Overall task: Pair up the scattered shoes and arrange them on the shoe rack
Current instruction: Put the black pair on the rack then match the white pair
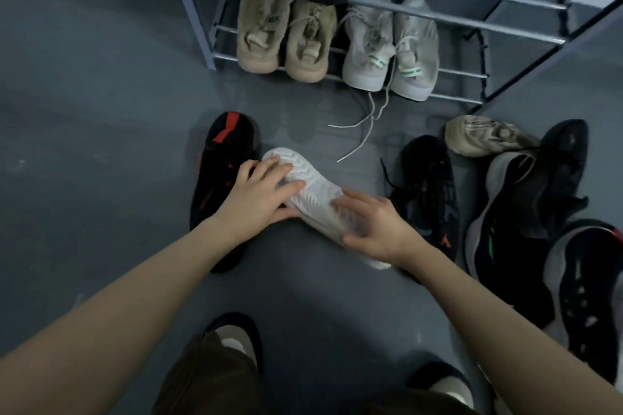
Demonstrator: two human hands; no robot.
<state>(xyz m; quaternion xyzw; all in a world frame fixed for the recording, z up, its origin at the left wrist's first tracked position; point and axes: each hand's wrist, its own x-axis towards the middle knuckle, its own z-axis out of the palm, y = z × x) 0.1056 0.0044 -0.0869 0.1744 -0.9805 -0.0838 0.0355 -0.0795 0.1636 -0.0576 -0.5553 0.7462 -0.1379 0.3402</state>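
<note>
While both hands hold the white shoe [313,199] sole-up mid-floor | left hand [259,194] clasps toe, right hand [374,226] heel | step: pick-up | next: find mate, then rack [448,72] front rail

head view | worn on person's head | faces forward-down, steep | close over floor [101,145]
</note>
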